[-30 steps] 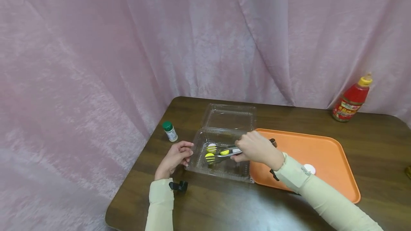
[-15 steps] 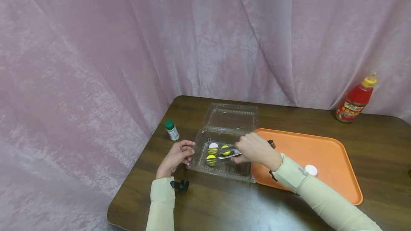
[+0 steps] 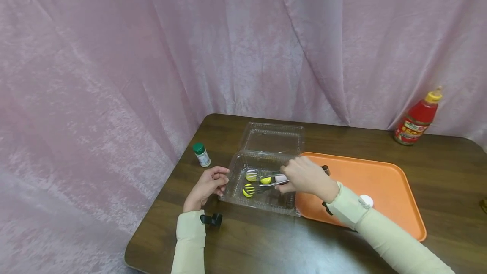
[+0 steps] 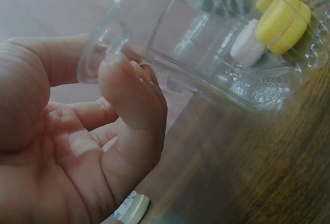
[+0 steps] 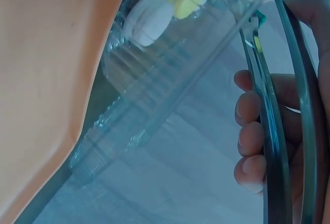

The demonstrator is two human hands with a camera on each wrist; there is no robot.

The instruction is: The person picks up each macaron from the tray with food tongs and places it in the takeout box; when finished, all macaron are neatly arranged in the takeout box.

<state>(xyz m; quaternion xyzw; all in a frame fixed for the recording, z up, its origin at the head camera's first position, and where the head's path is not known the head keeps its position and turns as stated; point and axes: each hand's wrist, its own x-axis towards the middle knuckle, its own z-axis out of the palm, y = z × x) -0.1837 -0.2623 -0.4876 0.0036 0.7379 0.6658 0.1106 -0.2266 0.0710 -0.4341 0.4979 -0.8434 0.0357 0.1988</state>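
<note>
A clear plastic clamshell box [image 3: 262, 206] lies with its lid folded back. Inside are several macarons: a yellow macaron [image 4: 284, 23] near my left hand's side, a white macaron [image 5: 148, 20] by the tray side, and others between. My left hand [image 3: 207, 187] pinches the box's left rim between thumb and forefinger. With curled fingers, my right hand [image 3: 306, 176] grips metal tongs [image 5: 273, 131] above the box. The slotted tips of the tongs lie spread over the left-hand macarons in the head view. Whether they touch any macaron cannot be told.
An orange tray [image 3: 357, 176] adjoins the box on the right, with a white round piece [image 3: 366, 201] on it, partly behind my sleeve. A green-capped jar [image 3: 201, 154] stands to the left. A red sauce bottle [image 3: 416, 119] is at the back right, before a pink curtain [image 3: 236, 45].
The tips of the tongs have spread slightly apart, and the front yellow macaron sits a little lower in the box. My left hand keeps its place at the rim.
</note>
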